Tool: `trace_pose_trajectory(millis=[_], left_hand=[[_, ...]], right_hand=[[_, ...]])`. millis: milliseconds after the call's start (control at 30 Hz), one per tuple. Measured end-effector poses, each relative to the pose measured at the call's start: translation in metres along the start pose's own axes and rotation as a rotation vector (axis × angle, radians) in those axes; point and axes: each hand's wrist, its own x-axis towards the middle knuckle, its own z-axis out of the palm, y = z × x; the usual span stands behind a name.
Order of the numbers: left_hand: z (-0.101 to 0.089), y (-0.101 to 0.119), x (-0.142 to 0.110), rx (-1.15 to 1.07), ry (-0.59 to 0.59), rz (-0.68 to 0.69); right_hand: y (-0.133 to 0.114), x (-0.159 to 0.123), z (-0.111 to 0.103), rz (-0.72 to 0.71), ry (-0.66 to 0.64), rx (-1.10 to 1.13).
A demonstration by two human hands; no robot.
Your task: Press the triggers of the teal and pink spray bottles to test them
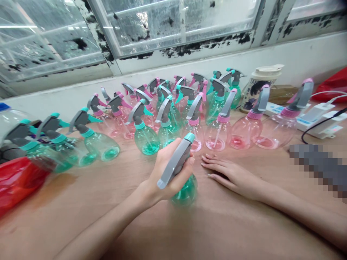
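Note:
My left hand (169, 169) is wrapped round the neck of a green spray bottle (184, 193) with a grey trigger head and a teal nozzle. That bottle stands upright near the middle of the table, its neck hidden by my fingers. To its right, my right hand (230, 175) lies palm down on the wood with its fingers stretched out and nothing in it. Just beyond my hands are a pink spray bottle (218, 135) and a green spray bottle (146, 139), part of a group of several in both colours.
Three green bottles (104, 148) stand at the left by a red plastic bag (21, 180). A lidded cup (257, 86), a white power strip (316, 121) with cables and a pixelated dark object (320, 168) are at the right. Windows (176, 25) rise behind the table.

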Motion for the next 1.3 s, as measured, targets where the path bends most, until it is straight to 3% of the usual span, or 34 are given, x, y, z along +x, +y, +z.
trace_pose_trajectory(millis=[633, 833, 967, 1167, 1300], left_hand=[[0.001, -0.003, -0.002, 0.016, 0.028, -0.015], [0.004, -0.018, -0.006, 0.119, 0.134, -0.019], [0.004, -0.028, -0.017, 0.188, 0.124, -0.068], [-0.007, -0.010, -0.037, 0.193, 0.026, -0.259], [-0.026, -0.013, -0.052, 0.325, 0.115, -0.288]], right_hand=[[-0.001, 0.002, 0.000, -0.017, 0.038, 0.024], [-0.002, 0.005, -0.001, -0.034, 0.049, 0.025], [-0.002, 0.006, -0.002, -0.044, 0.052, 0.017], [0.000, 0.007, -0.001, -0.060, 0.047, -0.002], [0.001, 0.006, -0.001, -0.072, 0.049, 0.014]])
